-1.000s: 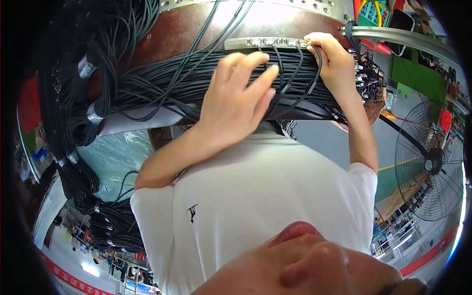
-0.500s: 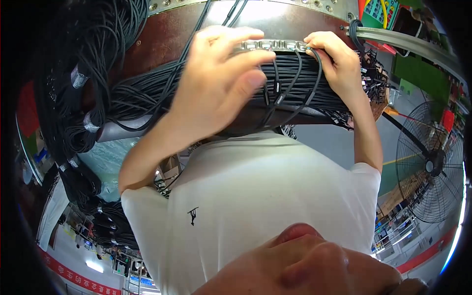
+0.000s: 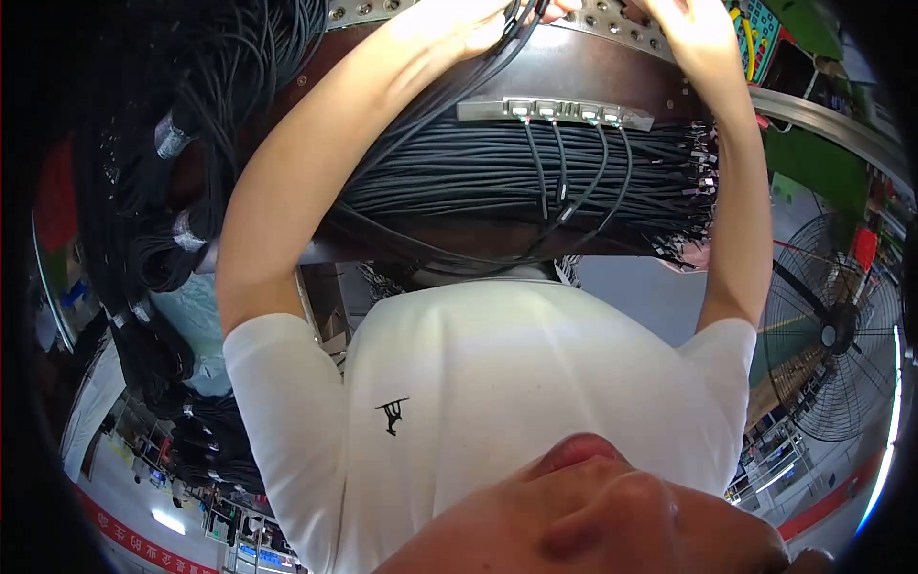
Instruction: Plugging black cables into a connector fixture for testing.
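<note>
At the top edge of the view my left hand point(image 3: 476, 27) is closed around a bundle of black cables point(image 3: 516, 43), which trails down and to the left. My right hand point(image 3: 677, 17) is partly cut off by the top edge, near a perforated metal strip point(image 3: 612, 24), and its fingers are mostly hidden. Nearer to me lies a silver port bar point(image 3: 478, 110) with several lit ports. Several black cables are plugged into it and hang toward me. Beneath it, a thick layer of black cables point(image 3: 449, 172) runs across the bench, with connector ends point(image 3: 703, 182) at the right.
Coiled black cables point(image 3: 191, 124) hang in tied bundles on the left. A curved metal rail point(image 3: 822, 120) and a large black fan point(image 3: 830, 325) stand at the right. Green-blue test equipment point(image 3: 760, 38) sits at the far right. A clear plastic bag point(image 3: 196, 320) lies below the left bundles.
Both hands have left the port bar and moved away from me to the top edge. My left hand now grips cables. The port bar shows lit ports and appears lower in view.
</note>
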Motion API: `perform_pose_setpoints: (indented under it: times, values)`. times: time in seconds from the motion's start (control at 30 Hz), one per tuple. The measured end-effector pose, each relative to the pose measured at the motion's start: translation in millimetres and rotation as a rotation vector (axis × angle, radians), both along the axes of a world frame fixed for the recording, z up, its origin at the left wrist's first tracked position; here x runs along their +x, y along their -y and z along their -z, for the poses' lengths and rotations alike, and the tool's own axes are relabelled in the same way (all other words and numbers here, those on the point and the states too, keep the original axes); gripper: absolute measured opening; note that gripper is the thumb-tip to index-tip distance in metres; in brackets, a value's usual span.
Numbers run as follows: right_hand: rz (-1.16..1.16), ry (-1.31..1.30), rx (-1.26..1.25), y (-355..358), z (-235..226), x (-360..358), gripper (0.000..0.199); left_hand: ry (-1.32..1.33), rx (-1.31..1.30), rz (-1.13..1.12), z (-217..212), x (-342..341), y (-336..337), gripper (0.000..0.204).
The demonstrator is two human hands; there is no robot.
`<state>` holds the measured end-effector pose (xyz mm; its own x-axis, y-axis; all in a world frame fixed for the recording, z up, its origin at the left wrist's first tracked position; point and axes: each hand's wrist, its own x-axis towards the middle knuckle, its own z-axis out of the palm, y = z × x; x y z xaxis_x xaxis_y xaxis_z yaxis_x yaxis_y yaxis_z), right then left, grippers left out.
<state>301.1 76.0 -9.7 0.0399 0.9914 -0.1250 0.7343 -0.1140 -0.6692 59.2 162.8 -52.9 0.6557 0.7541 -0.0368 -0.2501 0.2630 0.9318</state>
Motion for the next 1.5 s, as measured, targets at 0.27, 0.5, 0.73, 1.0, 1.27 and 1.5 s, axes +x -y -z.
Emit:
perform_pose_setpoints:
  times: [0.27, 0.5, 0.73, 1.0, 1.27, 1.5]
  values:
    - [0.148, 0.315, 0.113, -73, 42, 50, 0.036, 0.031, -0.439, 0.037, -33, 0, 25, 0.029]
    - [0.172, -0.344, 0.293, -22, 7, -88, 0.023, 0.075, -0.614, 0.234, -44, -40, 87, 0.036]
    - [-0.032, -0.307, 0.246, -5, 28, -59, 0.023, 0.201, -0.188, -0.375, -102, -240, 75, 0.028]
    - [-0.308, 0.312, 0.67, 53, 32, -59, 0.024, -2.427, 0.828, -0.49, -77, -431, 28, 0.074]
    - [-0.354, 0.02, 0.533, 52, 23, -80, 0.019, -0.294, -0.268, 0.246, -21, -53, 138, 0.053]
    - [-0.217, 0.177, 0.61, -54, 7, -64, 0.025, 0.401, -0.61, 0.281, -36, -9, 51, 0.025]
